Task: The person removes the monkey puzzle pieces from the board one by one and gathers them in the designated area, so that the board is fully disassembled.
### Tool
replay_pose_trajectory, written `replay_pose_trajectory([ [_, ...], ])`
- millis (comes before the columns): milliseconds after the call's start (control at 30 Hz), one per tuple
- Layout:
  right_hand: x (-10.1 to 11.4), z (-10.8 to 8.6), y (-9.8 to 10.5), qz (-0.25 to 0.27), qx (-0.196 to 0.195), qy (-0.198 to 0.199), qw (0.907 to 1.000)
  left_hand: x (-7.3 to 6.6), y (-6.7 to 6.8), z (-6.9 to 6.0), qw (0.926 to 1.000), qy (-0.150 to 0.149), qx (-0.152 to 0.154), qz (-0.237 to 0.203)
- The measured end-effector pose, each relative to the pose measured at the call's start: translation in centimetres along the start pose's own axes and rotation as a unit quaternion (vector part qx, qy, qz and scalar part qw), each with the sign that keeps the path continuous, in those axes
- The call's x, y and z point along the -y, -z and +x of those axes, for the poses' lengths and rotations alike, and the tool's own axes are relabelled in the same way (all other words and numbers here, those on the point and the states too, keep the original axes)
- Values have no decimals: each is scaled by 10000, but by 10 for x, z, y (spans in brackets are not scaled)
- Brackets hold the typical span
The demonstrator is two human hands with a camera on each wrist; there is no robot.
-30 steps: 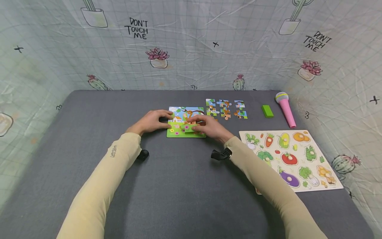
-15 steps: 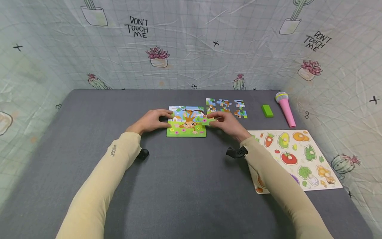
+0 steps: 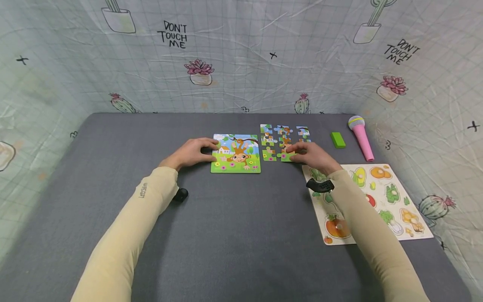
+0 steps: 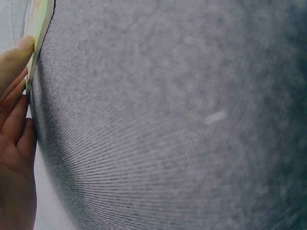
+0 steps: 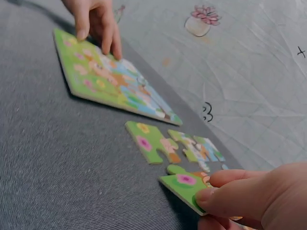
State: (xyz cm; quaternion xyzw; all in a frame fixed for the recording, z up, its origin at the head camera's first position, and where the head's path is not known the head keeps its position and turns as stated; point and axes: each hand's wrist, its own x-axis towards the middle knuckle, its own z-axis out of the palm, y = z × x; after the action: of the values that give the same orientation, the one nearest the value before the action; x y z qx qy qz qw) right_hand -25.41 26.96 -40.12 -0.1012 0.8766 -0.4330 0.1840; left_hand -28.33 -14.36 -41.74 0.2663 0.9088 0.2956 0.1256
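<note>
A monkey-picture puzzle board lies on the grey table. My left hand rests its thumb and fingertips on the board's left edge, and the same hand shows at the top of the right wrist view. To the board's right, my right hand pinches a green puzzle piece with a pink flower between thumb and fingers. That piece is tilted, one edge raised off the table. Beside it lies a corner piece with yellow and pink flowers. My right fingers partly cover other pieces.
Several loose puzzle pieces lie in spaced rows behind my right hand. Farther right are a green block and a pink toy microphone. A vegetable peg board lies under my right forearm. A printed curtain hangs behind the table.
My right hand has carried the green flower piece rightward from above the monkey board to the rows of loose pieces. The left hand has stayed at the board's left edge.
</note>
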Motion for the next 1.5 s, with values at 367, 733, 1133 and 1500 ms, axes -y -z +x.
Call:
replay_pose_trajectory([
  [367,-1,2,-7,-697,-363,100,9969,0,1,0,10000,0,3,22],
  [733,-2,0,-9,-923,-382,141,9949,0,-1,0,10000,-10,37,-15],
  [1133,-6,1,-9,-1068,-425,181,9932,0,-1,0,10000,14,26,-19],
  [1500,5,3,-15,-1088,-602,326,9917,2,-2,0,9999,-65,-76,-7],
])
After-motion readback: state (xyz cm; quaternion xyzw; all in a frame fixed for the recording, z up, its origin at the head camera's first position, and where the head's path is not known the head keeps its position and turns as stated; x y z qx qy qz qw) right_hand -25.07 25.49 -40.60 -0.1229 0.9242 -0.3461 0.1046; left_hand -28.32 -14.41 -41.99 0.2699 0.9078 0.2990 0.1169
